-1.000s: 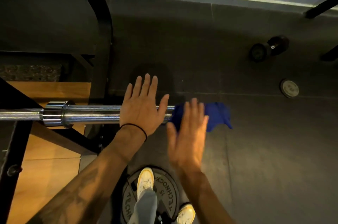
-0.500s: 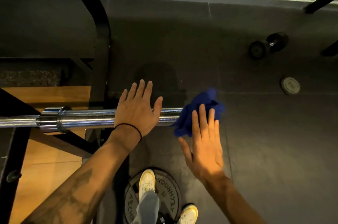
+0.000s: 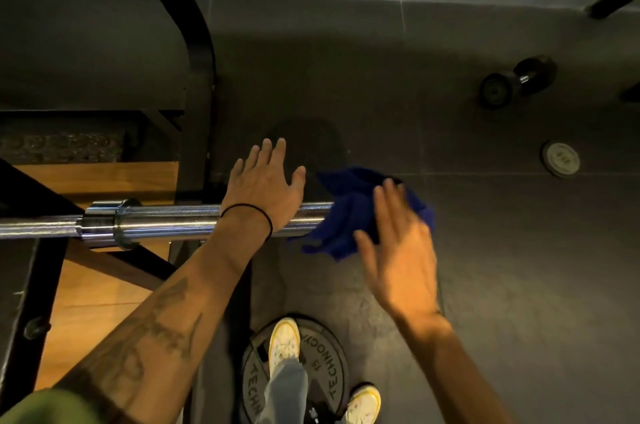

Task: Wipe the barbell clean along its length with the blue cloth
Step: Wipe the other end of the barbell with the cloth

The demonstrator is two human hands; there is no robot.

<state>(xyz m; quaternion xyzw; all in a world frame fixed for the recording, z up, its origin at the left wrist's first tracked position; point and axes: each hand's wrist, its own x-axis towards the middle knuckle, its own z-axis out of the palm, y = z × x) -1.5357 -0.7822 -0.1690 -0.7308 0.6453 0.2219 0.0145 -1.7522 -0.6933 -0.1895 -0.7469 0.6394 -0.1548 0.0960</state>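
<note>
A chrome barbell runs level from the left edge to mid-frame, its sleeve end covered by a crumpled blue cloth. My left hand lies flat on top of the sleeve with fingers straight and spread, a black band at the wrist. My right hand is beside the bar's end, fingers straight, its fingertips against the cloth's right side. The tip of the bar is hidden under the cloth.
A black rack upright rises behind the bar at left, beside a wooden platform. Below me a black weight plate lies under my white shoes. A dumbbell and a small round plate lie on the dark floor at right.
My right hand has shifted right and forward along the cloth, which is bunched more over the bar's end. My left hand has slid slightly away from me over the sleeve.
</note>
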